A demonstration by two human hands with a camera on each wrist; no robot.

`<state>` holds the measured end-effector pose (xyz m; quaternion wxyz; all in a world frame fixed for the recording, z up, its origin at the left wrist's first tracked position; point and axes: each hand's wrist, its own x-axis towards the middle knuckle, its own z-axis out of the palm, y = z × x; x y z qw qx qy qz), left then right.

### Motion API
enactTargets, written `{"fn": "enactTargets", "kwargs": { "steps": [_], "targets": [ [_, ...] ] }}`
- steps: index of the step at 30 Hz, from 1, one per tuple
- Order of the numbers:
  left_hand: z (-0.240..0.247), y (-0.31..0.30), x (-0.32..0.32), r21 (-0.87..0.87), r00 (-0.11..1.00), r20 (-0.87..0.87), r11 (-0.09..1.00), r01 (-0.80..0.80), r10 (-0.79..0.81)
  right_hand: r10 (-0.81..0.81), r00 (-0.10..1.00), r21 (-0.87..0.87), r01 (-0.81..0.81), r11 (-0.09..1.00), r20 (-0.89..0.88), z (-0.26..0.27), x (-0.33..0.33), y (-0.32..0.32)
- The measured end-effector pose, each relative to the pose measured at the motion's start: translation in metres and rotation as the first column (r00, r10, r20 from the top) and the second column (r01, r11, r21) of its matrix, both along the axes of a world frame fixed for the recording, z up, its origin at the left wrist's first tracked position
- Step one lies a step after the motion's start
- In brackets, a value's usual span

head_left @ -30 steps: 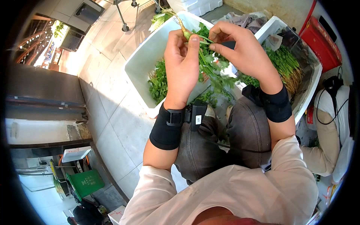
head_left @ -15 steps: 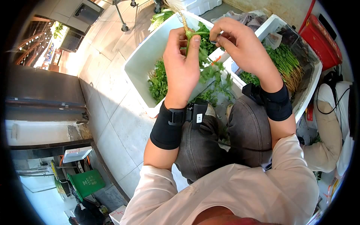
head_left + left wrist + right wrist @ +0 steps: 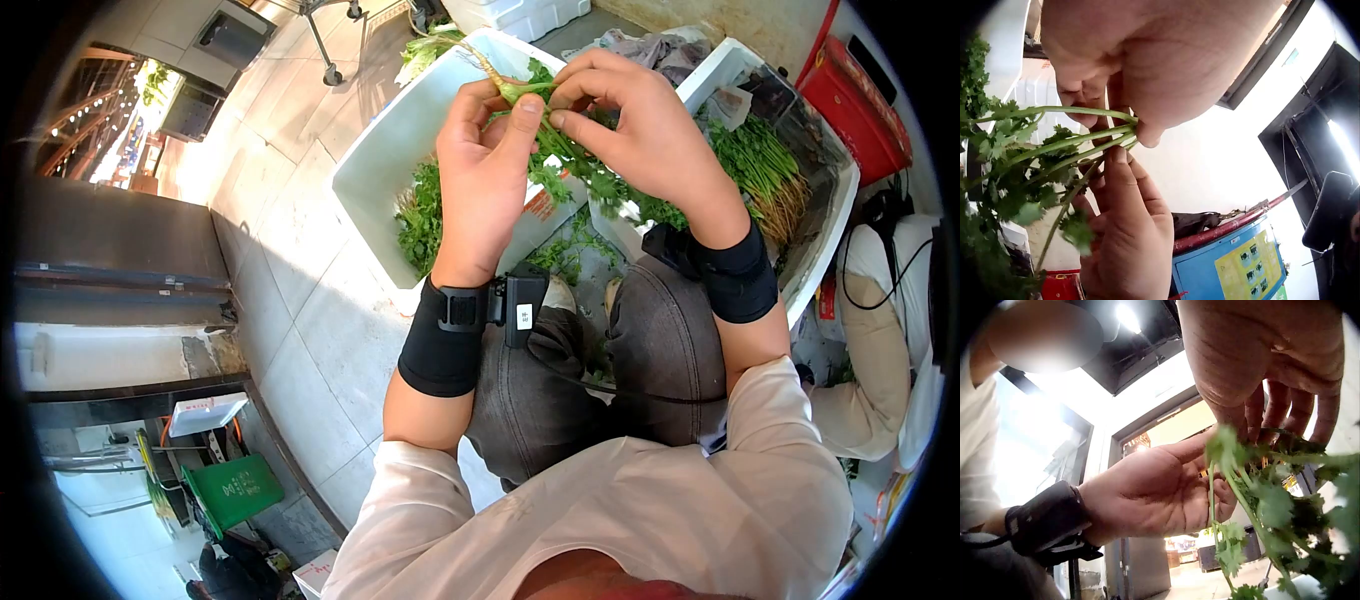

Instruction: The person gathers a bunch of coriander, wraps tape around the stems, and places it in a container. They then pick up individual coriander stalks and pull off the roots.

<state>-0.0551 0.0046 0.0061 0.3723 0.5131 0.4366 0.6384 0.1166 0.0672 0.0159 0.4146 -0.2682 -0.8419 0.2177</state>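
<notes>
A coriander plant [image 3: 556, 143] with a pale root hangs leaves-down over a white foam box [image 3: 372, 150] in the head view. My left hand [image 3: 487, 180] pinches it between thumb and fingers just below the root. Close beside, my right hand [image 3: 650, 130] pinches at the stems with thumb and forefinger. Several green stems [image 3: 1088, 140] fan out from the left fingers in the left wrist view, with the right thumb against them. The right wrist view has coriander leaves [image 3: 1272, 503] below the right hand, partly hiding the left fingertips.
More coriander [image 3: 420, 215] lies in the left box. A second foam box [image 3: 842, 205] at the right holds a rooted bundle [image 3: 765, 175]. Behind it stands a red container [image 3: 855, 120]. Another person's leg [image 3: 865, 380] is at the right. Loose sprigs [image 3: 575, 250] lie near the knees.
The right hand drew a stem out to the right, then came back left against the left hand. The root end has tipped between the frames; the left hand keeps its grip.
</notes>
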Motion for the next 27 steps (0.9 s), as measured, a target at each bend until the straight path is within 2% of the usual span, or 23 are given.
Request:
{"fn": "enactTargets", "kwargs": {
  "steps": [5,8,10,11,13,16,17,19,20,22,25,27],
  "targets": [
    [0.001,0.0,0.003,-0.022,0.999,-0.035,1.0,0.007,-0.008,-0.029,1.0,-0.049,0.029,0.998,0.004,-0.004,-0.001,0.002],
    [-0.007,0.004,0.0,0.042,0.992,-0.114,0.998,-0.048,0.053,-0.056,0.997,0.027,0.055,0.998,0.062,-0.008,-0.001,0.002],
    [-0.01,0.006,-0.003,0.078,0.934,-0.337,0.992,-0.1,0.121,-0.06,0.992,0.076,0.052,0.996,0.107,-0.011,-0.001,0.001],
    [-0.011,0.006,-0.004,0.077,0.933,-0.337,0.992,-0.104,0.124,-0.056,0.993,0.075,0.048,0.996,0.107,-0.011,0.0,0.001],
    [-0.012,0.007,-0.006,0.161,0.856,-0.479,0.978,-0.135,0.197,-0.09,0.988,0.12,0.076,0.99,0.121,-0.01,0.001,0.0],
    [-0.012,0.008,-0.007,0.248,0.789,-0.552,0.957,-0.154,0.27,-0.11,0.986,0.155,0.09,0.984,0.125,-0.014,0.003,0.001],
    [-0.011,0.006,-0.006,0.249,0.789,-0.552,0.956,-0.154,0.271,-0.11,0.986,0.156,0.09,0.984,0.124,-0.013,0.003,0.0],
    [-0.004,0.001,-0.002,0.129,0.799,-0.561,0.976,-0.176,0.219,-0.115,0.972,0.006,0.117,0.993,0.205,-0.007,0.003,-0.003],
    [-0.004,0.001,-0.001,0.131,0.799,-0.561,0.976,-0.175,0.218,-0.117,0.972,0.007,0.118,0.993,0.204,-0.005,0.004,-0.004],
    [-0.003,0.002,0.0,-0.004,0.959,-0.281,1.0,-0.024,0.022,-0.091,0.985,-0.072,0.102,0.992,0.145,-0.001,0.003,-0.005],
    [0.0,0.002,0.002,-0.022,0.983,-0.183,0.999,-0.027,0.023,-0.067,0.995,0.028,0.065,0.998,0.069,0.001,0.004,-0.003],
    [-0.002,0.003,0.001,-0.012,0.977,-0.213,0.999,-0.036,0.033,-0.036,0.998,0.0,0.036,0.999,0.045,0.006,0.004,-0.006]
  ]
}}
